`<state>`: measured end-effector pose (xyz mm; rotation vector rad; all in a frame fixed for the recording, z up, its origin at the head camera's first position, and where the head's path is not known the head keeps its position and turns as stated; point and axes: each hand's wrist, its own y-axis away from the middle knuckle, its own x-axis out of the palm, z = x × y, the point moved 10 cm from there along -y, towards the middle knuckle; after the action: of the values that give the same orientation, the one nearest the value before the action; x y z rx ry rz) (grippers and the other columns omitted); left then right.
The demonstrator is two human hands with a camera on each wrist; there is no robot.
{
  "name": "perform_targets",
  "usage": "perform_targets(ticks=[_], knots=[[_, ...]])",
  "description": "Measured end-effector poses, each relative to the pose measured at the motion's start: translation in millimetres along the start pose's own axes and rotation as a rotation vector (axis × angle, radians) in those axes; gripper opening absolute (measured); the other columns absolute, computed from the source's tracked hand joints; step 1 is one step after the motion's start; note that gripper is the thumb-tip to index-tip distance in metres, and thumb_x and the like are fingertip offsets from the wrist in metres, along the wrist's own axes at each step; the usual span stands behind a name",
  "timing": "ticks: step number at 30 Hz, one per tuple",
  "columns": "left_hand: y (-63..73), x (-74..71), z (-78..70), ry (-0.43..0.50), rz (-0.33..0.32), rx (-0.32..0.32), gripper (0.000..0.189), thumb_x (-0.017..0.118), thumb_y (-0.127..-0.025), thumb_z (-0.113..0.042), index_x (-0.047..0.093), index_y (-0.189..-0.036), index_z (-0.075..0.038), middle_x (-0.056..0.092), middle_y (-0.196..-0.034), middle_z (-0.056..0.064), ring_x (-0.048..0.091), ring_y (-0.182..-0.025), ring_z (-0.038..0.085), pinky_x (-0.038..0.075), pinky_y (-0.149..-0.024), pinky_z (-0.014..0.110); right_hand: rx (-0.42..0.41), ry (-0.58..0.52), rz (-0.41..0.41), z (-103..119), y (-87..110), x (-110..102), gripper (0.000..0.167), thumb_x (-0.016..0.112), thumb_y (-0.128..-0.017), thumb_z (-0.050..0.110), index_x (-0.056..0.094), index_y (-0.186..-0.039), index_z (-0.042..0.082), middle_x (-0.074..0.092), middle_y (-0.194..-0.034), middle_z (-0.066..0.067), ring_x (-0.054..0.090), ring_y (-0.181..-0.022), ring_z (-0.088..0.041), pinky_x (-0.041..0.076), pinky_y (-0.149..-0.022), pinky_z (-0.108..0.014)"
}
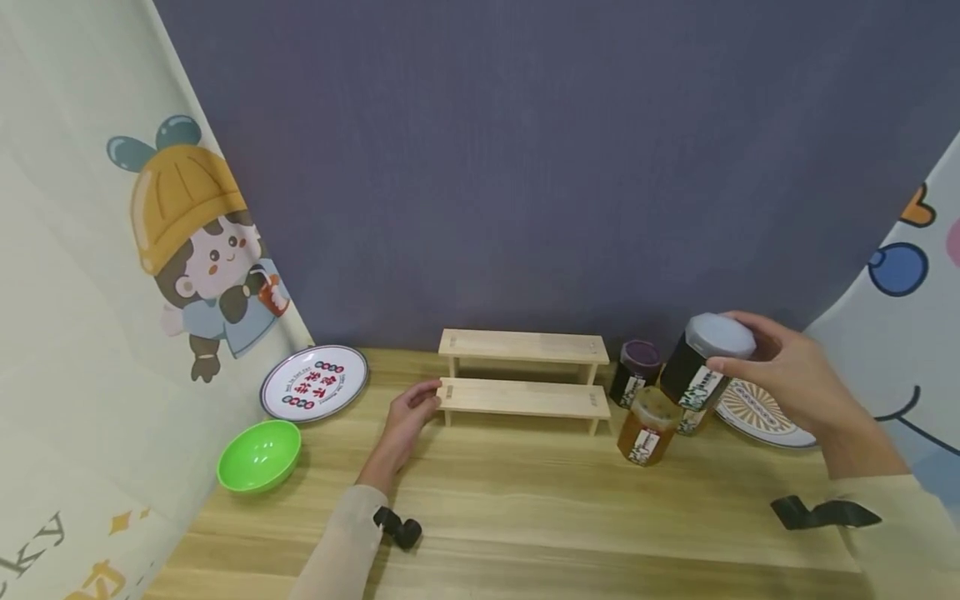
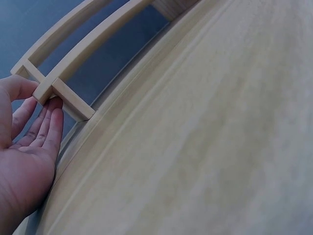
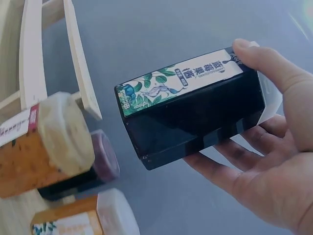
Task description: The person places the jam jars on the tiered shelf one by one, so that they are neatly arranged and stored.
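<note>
My right hand (image 1: 798, 377) holds a blueberry jam jar (image 1: 688, 372) by its white-lidded end, thumb on one side and fingers curled against the other, at the right of a wooden tabletop (image 1: 495, 508). The dark, faceted jar is raised off the table and tilted, lid up and leaning toward my palm, its label printed with blueberries and green leaves. My left hand (image 1: 408, 421) pinches the left end of a two-tier wooden rack (image 1: 525, 398) at its lower shelf, thumb above and fingertips beneath. Between the rack and my right hand, an amber jar (image 1: 647, 432) with a pale lid stands upright at the front; behind it is a dark jar with a purple lid (image 1: 636, 367). A third jar (image 3: 73, 226), orange with a white lid, shows in the right wrist view; overhead it is mostly hidden by the one I hold, so I cannot tell whether the two touch. A plate with a rayed gold pattern (image 1: 759, 410) lies beyond, partly covered by my arm. Far left, a white plate with red characters (image 1: 315, 383) sits just behind a bright green bowl (image 1: 258, 457). A dark blue backdrop (image 1: 555, 167) hangs behind the rack.
</note>
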<state>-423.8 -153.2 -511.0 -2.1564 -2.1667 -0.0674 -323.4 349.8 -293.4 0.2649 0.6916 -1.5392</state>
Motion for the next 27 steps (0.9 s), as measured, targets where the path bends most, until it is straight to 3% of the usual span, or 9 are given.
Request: perform_targets(ticks=[9, 18, 27], knots=[[1.3, -1.5, 0.3, 0.017, -0.003, 0.010, 0.040, 0.064, -0.096, -0.003, 0.063, -0.135, 0.000, 0.064, -0.125, 0.010, 0.061, -0.107, 0.010, 0.057, -0.090, 0.018, 0.005, -0.069, 0.056, 27.2, -24.7, 29.7, 0.071, 0.077, -0.094, 0.018, 0.041, -0.155, 0.015, 0.052, -0.128, 0.016, 0.057, -0.110, 0.008, 0.057, -0.082, -0.014], [-2.1, 0.9, -0.3, 0.034, 0.008, 0.013, 0.041, 0.065, -0.096, -0.003, 0.062, -0.136, 0.001, 0.063, -0.130, 0.013, 0.060, -0.109, 0.011, 0.057, -0.090, 0.018, -0.062, -0.074, 0.062, 44.6, -48.5, 55.2, 0.070, 0.079, -0.092, 0.021, 0.046, -0.153, 0.016, 0.054, -0.128, 0.014, 0.058, -0.110, 0.003, 0.056, -0.079, -0.015], [-1.8, 1.0, 2.0, 0.033, 0.007, -0.007, 0.039, 0.064, -0.096, -0.004, 0.063, -0.135, -0.001, 0.062, -0.135, 0.013, 0.059, -0.118, 0.014, 0.056, -0.095, 0.019, -0.049, -0.108, 0.095, 60.4, -72.5, 85.5, 0.066, 0.080, -0.091, 0.026, 0.050, -0.149, 0.022, 0.059, -0.129, 0.005, 0.061, -0.111, -0.004, 0.058, -0.081, -0.021]])
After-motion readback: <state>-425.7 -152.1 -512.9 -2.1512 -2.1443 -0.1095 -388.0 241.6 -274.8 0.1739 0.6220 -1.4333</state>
